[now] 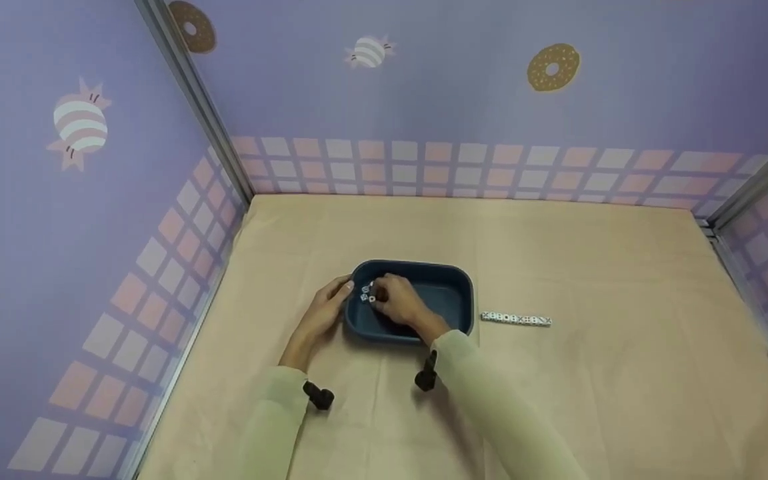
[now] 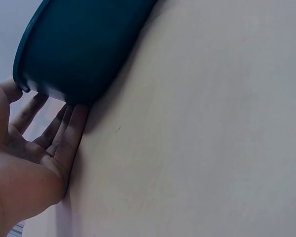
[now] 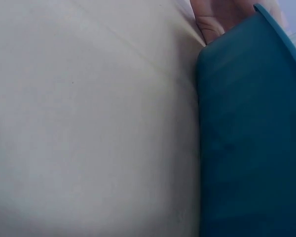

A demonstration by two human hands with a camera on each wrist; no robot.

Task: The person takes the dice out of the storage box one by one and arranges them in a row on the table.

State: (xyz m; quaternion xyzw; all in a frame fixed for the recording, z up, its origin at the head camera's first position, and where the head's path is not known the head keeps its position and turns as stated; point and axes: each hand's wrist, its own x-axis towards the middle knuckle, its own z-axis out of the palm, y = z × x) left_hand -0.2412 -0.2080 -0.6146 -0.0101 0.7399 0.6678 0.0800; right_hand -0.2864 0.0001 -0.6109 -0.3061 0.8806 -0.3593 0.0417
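A dark blue rectangular tub (image 1: pixel 451 303) sits on the cloth-covered table, with several white dice (image 1: pixel 365 297) at its left end. My left hand (image 1: pixel 324 310) holds that end from outside. In the left wrist view, its thumb is at the tub's rim (image 2: pixel 20 64) and its fingers (image 2: pixel 71 131) lie against the outer wall near the base. Inside the tub, my right hand (image 1: pixel 401 300) reaches down with bent fingers, right beside the dice. Its fingertips partly cover them, so a die between them cannot be made out. The right wrist view shows only the tub's outer side (image 3: pixel 251 133).
A straight row of dice (image 1: pixel 516 319) lies on the table just right of the tub. Pale cloth (image 1: pixel 624 280) covers the table. Patterned purple panels (image 1: pixel 457 100) stand behind and at both sides, joined by metal posts (image 1: pixel 201 100).
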